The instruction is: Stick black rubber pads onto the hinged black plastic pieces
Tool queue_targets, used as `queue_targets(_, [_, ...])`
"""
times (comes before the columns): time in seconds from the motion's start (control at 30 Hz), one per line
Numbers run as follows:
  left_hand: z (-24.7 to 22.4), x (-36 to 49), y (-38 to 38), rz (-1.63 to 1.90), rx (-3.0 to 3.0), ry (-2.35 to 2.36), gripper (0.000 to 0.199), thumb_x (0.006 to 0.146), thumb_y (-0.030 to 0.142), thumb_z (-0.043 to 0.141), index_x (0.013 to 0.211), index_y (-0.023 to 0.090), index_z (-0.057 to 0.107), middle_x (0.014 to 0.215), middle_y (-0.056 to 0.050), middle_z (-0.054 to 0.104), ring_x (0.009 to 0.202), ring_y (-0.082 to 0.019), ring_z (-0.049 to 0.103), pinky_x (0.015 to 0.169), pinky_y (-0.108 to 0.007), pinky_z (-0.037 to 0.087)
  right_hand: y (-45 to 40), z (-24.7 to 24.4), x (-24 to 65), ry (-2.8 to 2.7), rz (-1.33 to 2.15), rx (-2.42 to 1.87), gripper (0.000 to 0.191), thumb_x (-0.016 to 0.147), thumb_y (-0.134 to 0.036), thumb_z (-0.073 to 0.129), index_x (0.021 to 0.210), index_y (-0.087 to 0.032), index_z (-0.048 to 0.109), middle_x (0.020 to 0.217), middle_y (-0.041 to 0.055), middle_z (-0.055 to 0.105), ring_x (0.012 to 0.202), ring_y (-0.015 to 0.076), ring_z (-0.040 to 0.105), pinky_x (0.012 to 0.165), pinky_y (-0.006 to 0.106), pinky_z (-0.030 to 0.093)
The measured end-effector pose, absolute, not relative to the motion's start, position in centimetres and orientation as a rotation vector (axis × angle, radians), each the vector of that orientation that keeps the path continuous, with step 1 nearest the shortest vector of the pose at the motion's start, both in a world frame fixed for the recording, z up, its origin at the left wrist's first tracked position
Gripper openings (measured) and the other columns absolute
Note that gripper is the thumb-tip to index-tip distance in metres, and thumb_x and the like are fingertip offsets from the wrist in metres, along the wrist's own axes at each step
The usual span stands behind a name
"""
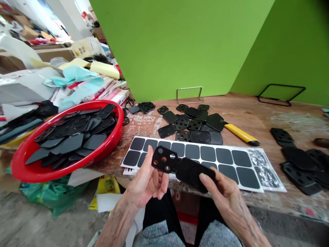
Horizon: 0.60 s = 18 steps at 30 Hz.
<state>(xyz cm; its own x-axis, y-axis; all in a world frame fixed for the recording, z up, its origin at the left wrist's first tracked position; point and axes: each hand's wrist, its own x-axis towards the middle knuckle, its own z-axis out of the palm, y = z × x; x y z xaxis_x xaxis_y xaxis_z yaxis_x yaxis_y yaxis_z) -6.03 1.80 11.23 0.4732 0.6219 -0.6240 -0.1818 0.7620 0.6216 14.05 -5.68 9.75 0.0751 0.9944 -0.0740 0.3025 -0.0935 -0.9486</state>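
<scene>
Both hands hold a black rubber plate (183, 168) in front of me, over the table edge. Its near-left end has several round holes, and its right part carries a ribbed pad. My left hand (146, 180) pinches the holed end between thumb and fingers. My right hand (221, 195) grips the ribbed end with the thumb on top. Just beyond both hands lies a white-backed sheet of black adhesive squares (221, 161), which the plate partly hides.
Loose black perforated plates (182, 123) lie on the scarred wooden table (257, 109), beside a yellow-handled utility knife (241, 133). A red basin (51, 171) of black pieces stands left. More black plates (298, 164) lie right, before a green backdrop (180, 44) with wire stands (189, 95).
</scene>
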Motion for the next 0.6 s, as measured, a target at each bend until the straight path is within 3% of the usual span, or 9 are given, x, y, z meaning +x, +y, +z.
queue_targets(0.2, [10.9, -6.0, 1.6, 0.551, 0.509, 0.976, 0.083, 0.081, 0.078, 0.019, 0.057, 0.01, 0.061, 0.036, -0.007, 0.051, 0.026, -0.01, 0.045, 0.029, -0.018, 0.018, -5.7, 10.2, 13.6, -1.215, 1.228, -1.49, 0.038, 0.095, -0.048, 0.044, 0.073, -0.018, 0.052, 0.064, -0.0025, 0.05, 0.059, 0.0119, 0.049, 0.052, 0.021, 0.038])
queue_targets(0.3, [11.2, -5.7, 1.7, 0.615, 0.514, 0.971, 0.076, 0.085, 0.073, 0.023, 0.067, 0.011, 0.063, 0.04, -0.006, 0.053, 0.029, -0.01, 0.045, 0.031, -0.017, 0.02, -5.9, 9.4, 13.4, -1.335, 1.103, -1.445, 0.026, 0.097, -0.038, 0.044, 0.084, -0.02, 0.058, 0.063, -0.0032, 0.053, 0.057, 0.0112, 0.053, 0.053, 0.019, 0.042])
queue_targets(0.37, [11.5, -5.7, 1.9, 0.691, 0.494, 0.959, 0.065, 0.088, 0.065, 0.031, 0.077, 0.012, 0.066, 0.051, -0.005, 0.059, 0.036, -0.011, 0.05, 0.034, -0.017, 0.028, -6.1, 8.3, 13.4, -1.528, 0.842, -1.357, 0.017, 0.097, -0.026, 0.045, 0.105, -0.023, 0.06, 0.081, 0.001, 0.061, 0.071, 0.0138, 0.06, 0.066, 0.022, 0.049])
queue_targets(0.43, [11.7, -5.8, 2.1, 0.756, 0.464, 0.953, 0.048, 0.09, 0.053, 0.041, 0.089, 0.013, 0.067, 0.066, -0.005, 0.064, 0.048, -0.013, 0.057, 0.043, -0.02, 0.038, -6.2, 6.9, 13.7, -1.691, 0.583, -1.29, 0.034, 0.095, -0.015, 0.042, 0.125, -0.026, 0.053, 0.106, 0.0067, 0.059, 0.093, 0.0174, 0.06, 0.081, 0.028, 0.051])
queue_targets(0.5, [11.9, -6.0, 2.4, 0.771, 0.447, 0.951, 0.034, 0.087, 0.038, 0.049, 0.098, 0.012, 0.067, 0.079, -0.007, 0.066, 0.06, -0.016, 0.061, 0.052, -0.024, 0.044, -6.3, 5.8, 14.2, -1.776, 0.461, -1.315, 0.045, 0.093, -0.01, 0.038, 0.134, -0.028, 0.046, 0.123, 0.0098, 0.052, 0.109, 0.0197, 0.056, 0.089, 0.031, 0.05])
queue_targets(0.6, [11.9, -6.1, 2.7, 0.769, 0.486, 0.972, 0.03, 0.083, 0.025, 0.053, 0.107, 0.013, 0.066, 0.093, -0.009, 0.067, 0.074, -0.017, 0.061, 0.064, -0.025, 0.048, -6.3, 5.4, 15.3, -1.83, 0.513, -1.397, 0.048, 0.093, -0.014, 0.039, 0.138, -0.027, 0.043, 0.14, 0.0106, 0.039, 0.124, 0.0233, 0.047, 0.099, 0.037, 0.046])
